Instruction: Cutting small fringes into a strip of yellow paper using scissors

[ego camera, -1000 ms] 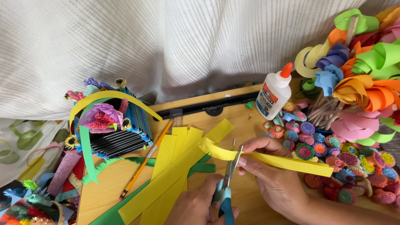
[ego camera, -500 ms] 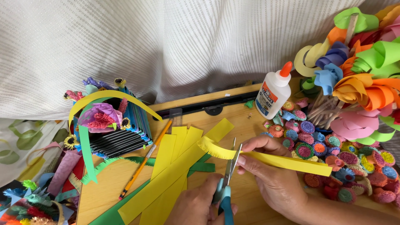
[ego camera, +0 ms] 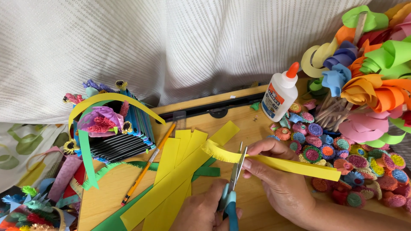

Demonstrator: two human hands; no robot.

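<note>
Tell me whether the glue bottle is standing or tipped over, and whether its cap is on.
Standing upright. The white glue bottle rests on its base on the wooden board, orange cap on top.

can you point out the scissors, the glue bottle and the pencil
scissors (ego camera: 233, 184): head view, on the blades near the pivot, just above the teal handle.
glue bottle (ego camera: 280, 97): head view, on the white body below the orange cap.
pencil (ego camera: 147, 164): head view, mid-shaft on the wooden board.

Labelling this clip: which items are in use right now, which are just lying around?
In use:
- left hand on scissors
- right hand holding yellow strip, its left part fringed

Lying about:
- glue bottle
- pencil
- loose yellow strips
- paper rosettes
- paper basket
</note>
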